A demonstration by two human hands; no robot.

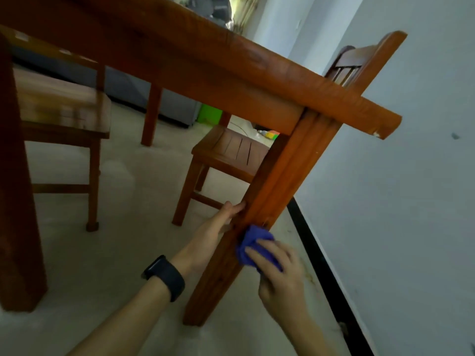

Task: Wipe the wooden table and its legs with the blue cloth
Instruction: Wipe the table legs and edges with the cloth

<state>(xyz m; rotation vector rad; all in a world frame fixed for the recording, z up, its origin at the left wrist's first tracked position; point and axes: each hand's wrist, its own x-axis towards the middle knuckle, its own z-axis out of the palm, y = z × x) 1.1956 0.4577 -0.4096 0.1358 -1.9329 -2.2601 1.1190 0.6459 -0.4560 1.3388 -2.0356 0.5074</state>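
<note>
I look from low down at the wooden table [231, 73], whose edge runs across the top of the view. Its near corner leg [277, 181] slants down to the floor. My right hand [280, 273] presses a bunched blue cloth [253, 240] against the leg's lower right face. My left hand [218, 227], with a black watch on the wrist, reaches along the leg's left side, fingertips touching it; its far side is hidden behind the leg.
A wooden chair [231, 152] stands behind the leg, another chair [64, 111] at the left. A second thick table leg [18, 201] rises at the far left. A white wall [398, 201] with a black skirting [323, 265] runs close on the right.
</note>
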